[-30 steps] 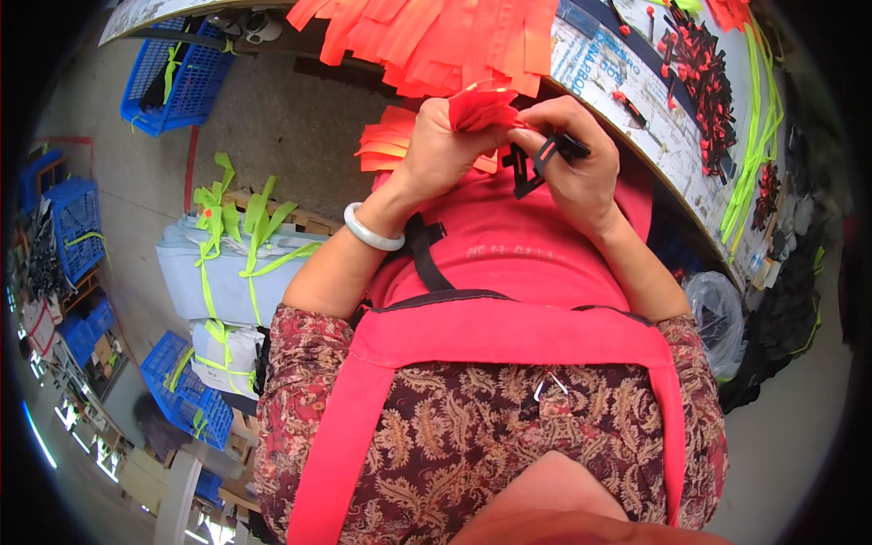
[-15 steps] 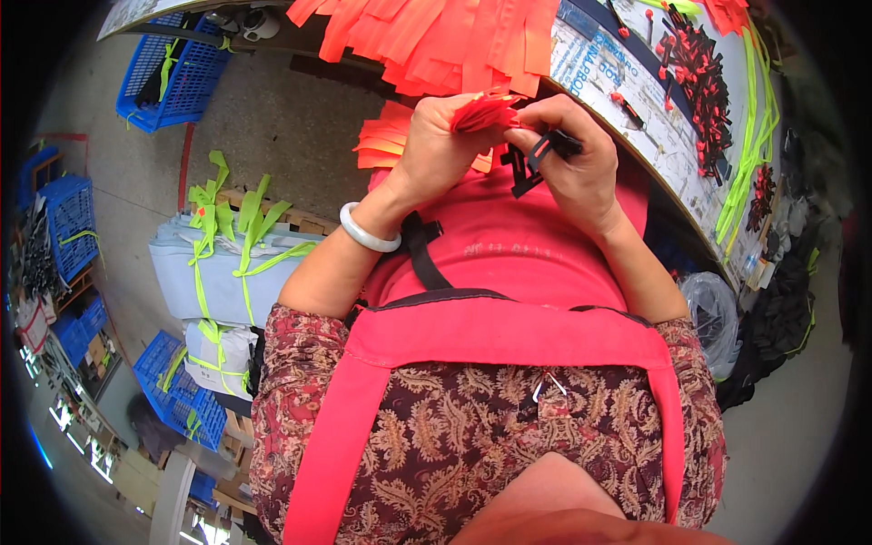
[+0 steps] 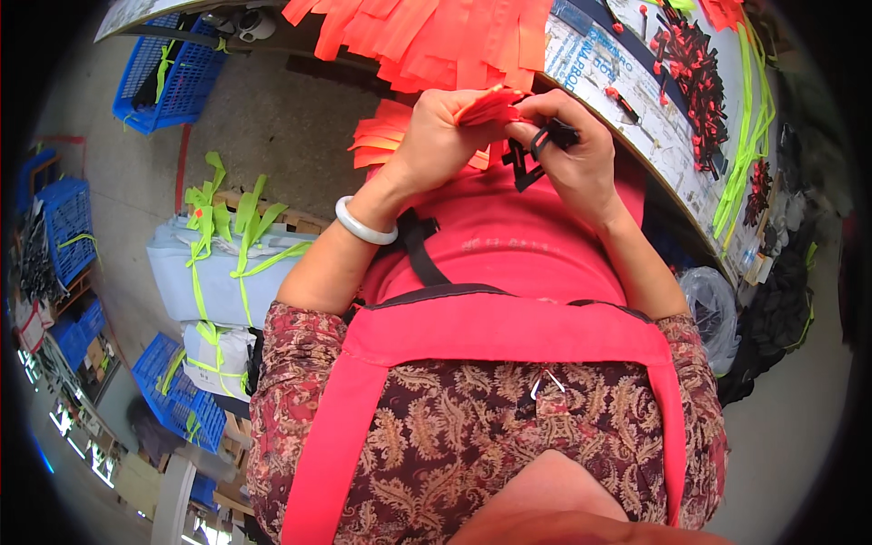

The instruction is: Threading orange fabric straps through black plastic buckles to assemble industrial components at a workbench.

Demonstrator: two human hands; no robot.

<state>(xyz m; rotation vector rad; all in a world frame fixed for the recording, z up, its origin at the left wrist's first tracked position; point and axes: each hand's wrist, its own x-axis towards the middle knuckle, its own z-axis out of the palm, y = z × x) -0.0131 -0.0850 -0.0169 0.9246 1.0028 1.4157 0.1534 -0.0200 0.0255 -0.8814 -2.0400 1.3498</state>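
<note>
My left hand (image 3: 434,141) is closed around a folded stack of orange-red fabric strips (image 3: 489,107), whose ends fan out past the fingers. Close beside it, my right hand (image 3: 586,168) is closed on several small black plastic pieces, probably buckles (image 3: 521,171), which stick out between and below the fingers. Its thumb and index finger meet at the right edge of the strips; the exact contact there is hidden. More orange strips (image 3: 379,136) hang behind my left wrist. Both hands are above my red apron (image 3: 518,259).
A table edge curves ahead and to the right. On it lie long orange strips (image 3: 436,41), a pile of black-and-red pieces (image 3: 695,100) and yellow-green cords (image 3: 749,136). To the left are a blue crate (image 3: 186,86) and a tied pale bundle (image 3: 204,272). A clear plastic bag (image 3: 710,313) hangs at right.
Both hands stay together in nearly the same place. The black pieces in my right hand have shifted slightly, and the strip stack in my left hand has tilted a little.
</note>
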